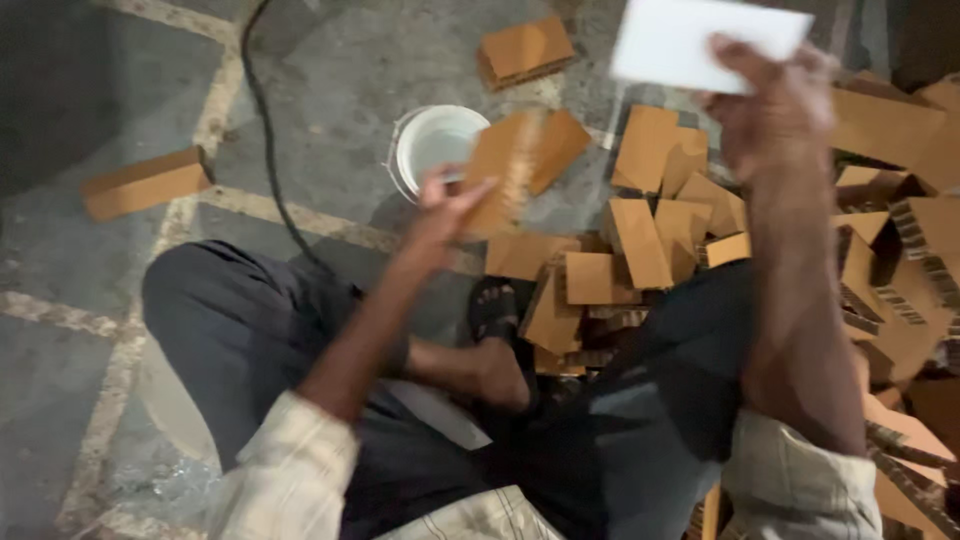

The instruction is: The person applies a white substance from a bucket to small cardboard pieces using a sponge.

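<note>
left hand [447, 200] grips cardboard piece [510, 165] — right hand [775, 110] clasps white sheet [690, 40].

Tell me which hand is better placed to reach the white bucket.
Left, probably. The left hand holds a brown cardboard piece right beside the white bucket. The right hand is raised far off, its grip shut on a white sheet.
</note>
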